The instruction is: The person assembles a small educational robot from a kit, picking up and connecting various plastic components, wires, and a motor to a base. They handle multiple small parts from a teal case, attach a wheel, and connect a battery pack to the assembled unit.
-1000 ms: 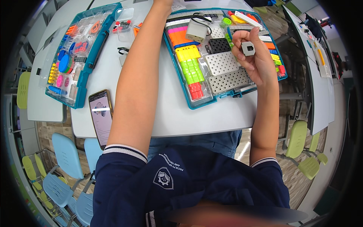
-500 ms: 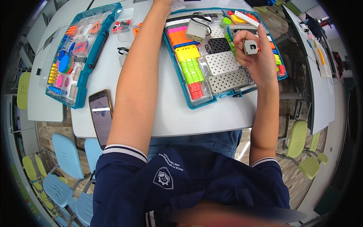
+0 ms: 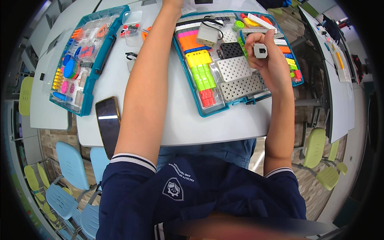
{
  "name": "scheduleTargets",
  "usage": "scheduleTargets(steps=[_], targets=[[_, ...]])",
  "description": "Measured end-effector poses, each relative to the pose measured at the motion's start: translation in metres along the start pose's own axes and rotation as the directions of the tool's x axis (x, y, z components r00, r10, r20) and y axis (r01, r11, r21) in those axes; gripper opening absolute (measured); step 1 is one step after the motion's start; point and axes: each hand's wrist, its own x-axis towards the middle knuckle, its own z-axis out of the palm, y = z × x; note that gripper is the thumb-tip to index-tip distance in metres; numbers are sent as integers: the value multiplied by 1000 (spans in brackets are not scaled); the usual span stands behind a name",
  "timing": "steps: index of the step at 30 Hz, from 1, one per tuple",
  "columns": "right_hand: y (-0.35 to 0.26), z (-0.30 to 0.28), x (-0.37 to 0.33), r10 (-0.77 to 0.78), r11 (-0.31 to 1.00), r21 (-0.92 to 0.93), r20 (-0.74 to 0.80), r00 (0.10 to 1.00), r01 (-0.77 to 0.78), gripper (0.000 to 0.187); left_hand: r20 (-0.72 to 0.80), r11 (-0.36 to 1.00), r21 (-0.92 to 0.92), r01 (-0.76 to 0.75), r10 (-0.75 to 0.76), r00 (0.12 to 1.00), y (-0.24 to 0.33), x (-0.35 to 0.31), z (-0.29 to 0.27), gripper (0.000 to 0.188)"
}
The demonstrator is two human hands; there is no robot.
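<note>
My right hand (image 3: 275,68) is closed around a small light grey block with a dark square socket (image 3: 261,51), held up above the right part of a teal-edged parts case (image 3: 203,114). Its fingers curl behind the block with the thumb alongside. My left arm reaches far forward. Only the back of my left hand (image 3: 173,4) shows at the upper edge, its fingers cut off from view. Within the case lie a grey box with a black cable (image 3: 208,33), grey perforated plates (image 3: 234,67), and yellow (image 3: 198,58), green (image 3: 203,77) and red (image 3: 207,97) pieces.
A second teal case (image 3: 89,96) with small colourful parts stands at the left. A phone (image 3: 108,124) lies by the table's front edge beside my left forearm. Small clear tubs (image 3: 133,38) sit between the cases. Blue chairs (image 3: 72,164) are at the left, green chairs (image 3: 315,148) at the right.
The grey block in my right hand has shifted slightly left and turned, so its socket faces up more squarely. The phone's screen has gone dark. My left arm stays nearly still.
</note>
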Motion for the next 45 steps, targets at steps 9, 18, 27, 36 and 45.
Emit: scheduleTargets(steps=[9,18,27,36,45], targets=[[-2,-8,1,-29,853,517,195,980,-78,69,66,997,-77,-21,26,997,-4,-2,0,67],[7,-25,6,-16,704,672,337,941,-228,43,33,761,485,-431,476,879,5,-18,12,104],[9,-27,4,-94,822,566,245,965,-64,53,15,669,648,-363,465,885,19,-29,21,105],[3,-20,0,-247,868,492,302,921,71,83,-105,821,486,-301,397,912,8,-21,13,101],[11,-25,-2,-211,915,396,297,931,81,79,-236,917,333,-220,307,922,3,-16,10,97]])
